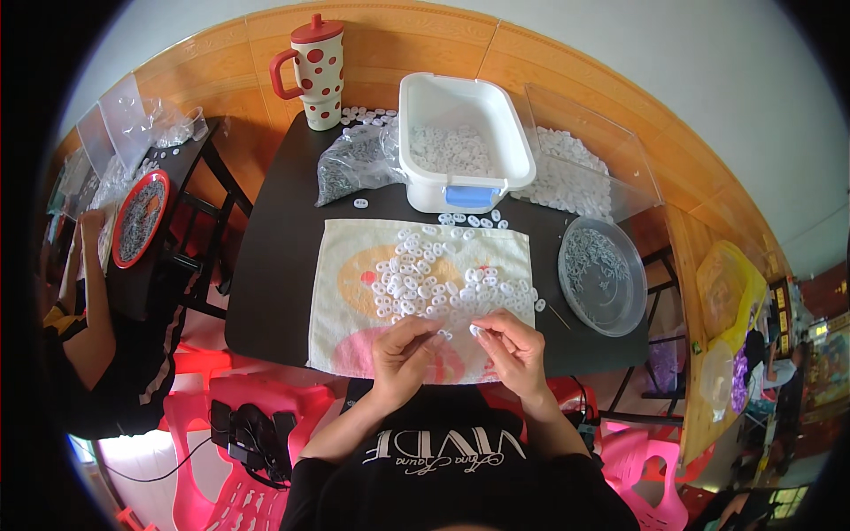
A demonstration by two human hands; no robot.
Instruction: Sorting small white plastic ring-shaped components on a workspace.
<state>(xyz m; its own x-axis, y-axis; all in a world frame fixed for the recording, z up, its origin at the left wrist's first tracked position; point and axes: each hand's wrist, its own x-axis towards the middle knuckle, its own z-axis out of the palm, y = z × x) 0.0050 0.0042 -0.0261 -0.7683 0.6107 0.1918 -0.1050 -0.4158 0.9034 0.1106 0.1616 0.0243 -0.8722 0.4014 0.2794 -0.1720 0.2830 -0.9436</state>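
Observation:
My left hand (403, 354) and my right hand (513, 350) meet over the near edge of a pale printed towel (354, 292) on a black table (274, 265). Each hand pinches a small white plastic piece between thumb and fingertips, the left hand's piece (444, 334) and the right hand's piece (475, 330) almost touching. A heap of several small white plastic pieces (425, 279) lies on the towel just beyond my fingers.
A white tub (465, 173) of white pieces stands behind the towel, a clear plastic bag (354, 164) and a red dotted mug (314, 71) to its left. A round clear lid (604, 274) and a clear bin (575, 159) sit at right. Another person (88, 310) works at a side table at left.

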